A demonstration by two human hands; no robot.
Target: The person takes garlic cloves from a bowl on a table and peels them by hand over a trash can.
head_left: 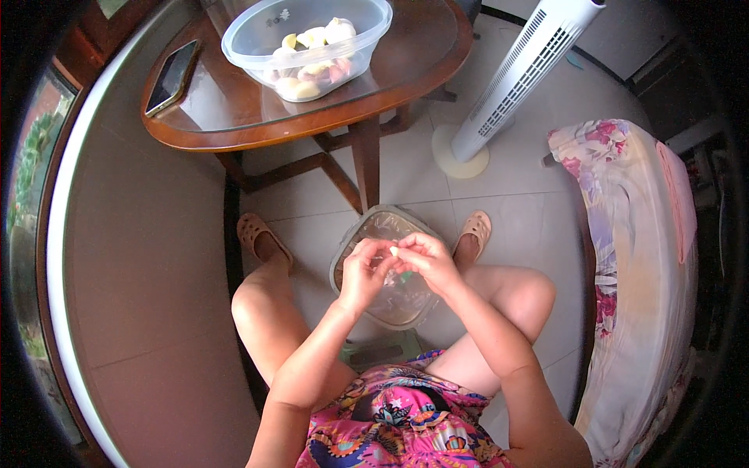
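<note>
Both hands meet in front of me above a square bin [336, 270] lined with clear plastic. A small whitish piece, which looks like a garlic clove [394, 251], sits between the fingertips. My right hand [430, 262] pinches it with thumb and fingers. From the other side, my left hand [361, 273] closes its fingertips against the same clove. Some bits lie at the bottom of the bin, too blurred to name. On the table beyond, a clear plastic bowl [261, 27] holds several pale pieces, among them a garlic bulb [339, 30].
The bowl and a phone [172, 76] rest on a wooden table [203, 139] with a glass top. Behind the bin at right stands a white tower fan [511, 90]. A bed-like seat with floral cloth [632, 257] runs along the right. My feet in sandals [262, 239] flank the bin.
</note>
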